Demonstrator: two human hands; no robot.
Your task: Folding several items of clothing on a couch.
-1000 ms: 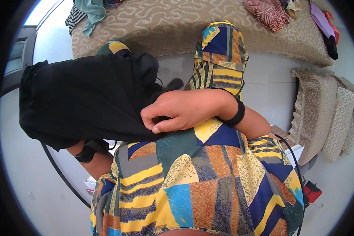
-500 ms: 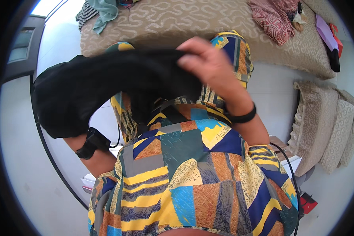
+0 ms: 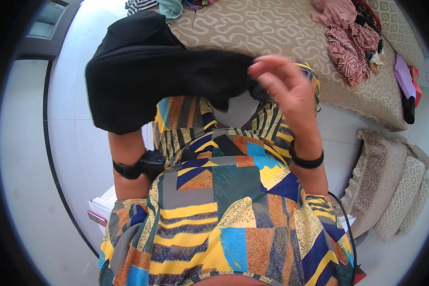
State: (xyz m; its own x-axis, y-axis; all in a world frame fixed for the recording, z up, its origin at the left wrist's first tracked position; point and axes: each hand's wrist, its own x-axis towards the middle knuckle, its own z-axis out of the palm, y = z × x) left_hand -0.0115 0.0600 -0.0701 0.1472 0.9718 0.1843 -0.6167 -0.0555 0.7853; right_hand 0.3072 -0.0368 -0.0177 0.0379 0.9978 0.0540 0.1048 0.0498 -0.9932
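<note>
A black garment (image 3: 128, 76) of soft cloth is raised in front of me, above my lap. My left forearm goes up into its wide, drooping left part. That cloth covers my left hand entirely, so its fingers are hidden. From there a narrower length of the garment stretches across to the right. At its right end is my right hand (image 3: 291, 88), slightly blurred, thumb and fingers closed about the cloth's edge. Beneath the garment are my knees, in patterned clothing (image 3: 181, 114).
Ahead stands a beige patterned sofa (image 3: 271, 28). On it lie a red-and-white patterned cloth (image 3: 345, 57), a teal cloth (image 3: 170, 8) and a purple item (image 3: 404, 78). Beige cushions (image 3: 376, 181) are on the right. A black cable (image 3: 344, 212) runs down my right side.
The garment and both hands have shifted right in the picture. My left arm has risen, lifting the garment's wide part. The view has also moved, bringing more of the sofa's right side into sight.
</note>
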